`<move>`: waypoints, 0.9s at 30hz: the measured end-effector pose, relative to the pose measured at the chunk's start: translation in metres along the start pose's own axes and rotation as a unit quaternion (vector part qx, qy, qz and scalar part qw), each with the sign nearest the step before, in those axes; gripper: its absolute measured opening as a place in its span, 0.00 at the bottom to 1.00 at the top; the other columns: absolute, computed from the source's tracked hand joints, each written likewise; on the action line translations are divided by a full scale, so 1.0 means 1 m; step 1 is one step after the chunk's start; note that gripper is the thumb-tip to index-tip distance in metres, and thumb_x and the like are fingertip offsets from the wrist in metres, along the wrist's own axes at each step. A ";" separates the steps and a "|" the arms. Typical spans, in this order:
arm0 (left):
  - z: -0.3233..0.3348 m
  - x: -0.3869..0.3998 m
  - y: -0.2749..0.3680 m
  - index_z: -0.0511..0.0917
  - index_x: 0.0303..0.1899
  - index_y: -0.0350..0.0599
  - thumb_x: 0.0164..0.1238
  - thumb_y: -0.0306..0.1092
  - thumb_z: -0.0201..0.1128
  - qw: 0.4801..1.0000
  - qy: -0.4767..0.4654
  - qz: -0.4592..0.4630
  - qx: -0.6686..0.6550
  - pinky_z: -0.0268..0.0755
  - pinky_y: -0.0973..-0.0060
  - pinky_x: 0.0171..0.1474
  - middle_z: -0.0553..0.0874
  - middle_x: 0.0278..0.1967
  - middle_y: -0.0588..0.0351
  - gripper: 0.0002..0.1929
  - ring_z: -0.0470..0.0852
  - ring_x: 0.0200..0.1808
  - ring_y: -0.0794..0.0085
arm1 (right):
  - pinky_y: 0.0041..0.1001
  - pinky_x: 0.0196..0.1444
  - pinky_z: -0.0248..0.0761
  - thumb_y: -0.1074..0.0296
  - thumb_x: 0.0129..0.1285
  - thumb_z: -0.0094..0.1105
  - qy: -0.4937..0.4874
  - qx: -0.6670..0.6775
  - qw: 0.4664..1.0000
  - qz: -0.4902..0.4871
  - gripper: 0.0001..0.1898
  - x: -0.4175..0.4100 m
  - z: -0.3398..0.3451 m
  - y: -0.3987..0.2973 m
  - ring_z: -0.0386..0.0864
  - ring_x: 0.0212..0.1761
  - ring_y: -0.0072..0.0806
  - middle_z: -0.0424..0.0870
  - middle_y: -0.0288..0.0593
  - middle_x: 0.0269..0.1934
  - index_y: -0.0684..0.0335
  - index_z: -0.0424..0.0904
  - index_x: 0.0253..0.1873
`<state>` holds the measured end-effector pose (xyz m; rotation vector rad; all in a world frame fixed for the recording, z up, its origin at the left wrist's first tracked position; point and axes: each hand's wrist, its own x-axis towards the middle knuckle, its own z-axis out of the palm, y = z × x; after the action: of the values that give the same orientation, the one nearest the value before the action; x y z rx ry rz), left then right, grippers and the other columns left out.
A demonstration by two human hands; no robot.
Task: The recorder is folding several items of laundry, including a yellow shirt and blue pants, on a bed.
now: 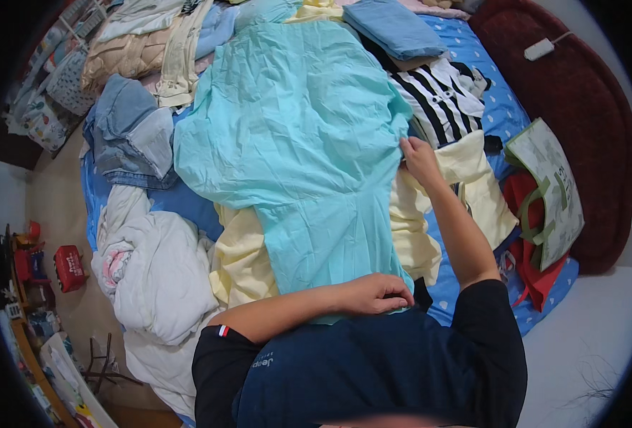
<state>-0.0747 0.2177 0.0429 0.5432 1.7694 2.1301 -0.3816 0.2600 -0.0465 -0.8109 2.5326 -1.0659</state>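
A turquoise cloth garment lies spread over the middle of the bed, wide at the far part and narrower toward my body. My right hand pinches its right edge between thumb and fingers. Near my waist, my left hand reaches across and grips the garment's near right corner. Under the turquoise cloth, pale yellow fabric shows on both sides. A black-and-white striped garment lies beyond my right hand, and a yellow folded garment is just right of it.
Blue jeans and a bundled white cloth lie on the left. Folded blue cloth is at the far right. A green-and-white bag stands by the dark red headboard. A red box is on the floor.
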 end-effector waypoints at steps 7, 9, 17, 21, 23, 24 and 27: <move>-0.041 -0.073 0.040 0.79 0.48 0.39 0.62 0.26 0.63 0.929 0.299 0.057 0.209 0.71 0.71 0.50 0.82 0.44 0.49 0.13 0.80 0.47 0.62 | 0.25 0.28 0.70 0.54 0.71 0.51 -0.005 0.245 0.960 0.134 0.17 -0.030 0.001 -0.033 0.73 0.25 0.21 0.76 0.35 0.29 0.64 0.75 0.39; -0.058 -0.116 0.042 0.78 0.49 0.39 0.57 0.25 0.66 0.836 0.458 -0.022 0.301 0.72 0.72 0.50 0.81 0.45 0.50 0.17 0.80 0.47 0.65 | 0.22 0.29 0.69 0.54 0.70 0.52 0.104 0.222 0.965 0.099 0.17 -0.049 -0.003 -0.039 0.72 0.26 0.20 0.75 0.37 0.35 0.65 0.73 0.48; -0.050 -0.145 0.025 0.64 0.66 0.42 0.53 0.22 0.68 0.806 0.529 -0.222 0.145 0.71 0.75 0.49 0.77 0.45 0.55 0.36 0.77 0.44 0.73 | 0.23 0.28 0.66 0.66 0.61 0.61 -0.045 0.030 0.999 -0.003 0.27 -0.170 -0.017 -0.095 0.72 0.26 0.20 0.74 0.38 0.32 0.63 0.63 0.63; -0.076 -0.147 0.020 0.50 0.73 0.44 0.51 0.17 0.67 0.852 0.468 -0.232 0.043 0.73 0.80 0.41 0.77 0.41 0.56 0.47 0.78 0.38 0.76 | 0.27 0.28 0.66 0.65 0.60 0.62 -0.048 0.000 0.994 0.096 0.23 -0.166 -0.058 -0.054 0.73 0.25 0.23 0.74 0.39 0.27 0.61 0.69 0.59; -0.090 -0.152 0.029 0.48 0.73 0.46 0.50 0.14 0.64 0.859 0.456 -0.230 -0.037 0.72 0.81 0.41 0.76 0.42 0.55 0.48 0.77 0.38 0.76 | 0.28 0.29 0.67 0.64 0.60 0.61 0.000 0.023 0.993 0.115 0.18 -0.152 -0.085 -0.032 0.73 0.25 0.25 0.74 0.39 0.25 0.61 0.74 0.54; -0.094 -0.149 0.035 0.47 0.74 0.47 0.49 0.13 0.64 0.864 0.438 -0.249 -0.032 0.71 0.81 0.41 0.75 0.43 0.54 0.49 0.76 0.38 0.76 | 0.27 0.32 0.68 0.64 0.60 0.59 0.020 0.028 0.991 0.127 0.16 -0.147 -0.097 -0.018 0.74 0.27 0.24 0.77 0.40 0.27 0.62 0.76 0.51; -0.118 -0.143 0.055 0.46 0.74 0.48 0.47 0.12 0.63 0.870 0.345 -0.349 0.056 0.71 0.80 0.41 0.72 0.45 0.53 0.51 0.76 0.40 0.74 | 0.26 0.36 0.70 0.64 0.61 0.58 0.028 0.069 0.986 0.149 0.13 -0.133 -0.128 -0.010 0.75 0.30 0.25 0.81 0.41 0.31 0.65 0.78 0.47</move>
<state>-0.0062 0.0386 0.0660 -0.8468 1.9884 1.7670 -0.3279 0.4060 0.0534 -0.3565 2.4883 -1.1577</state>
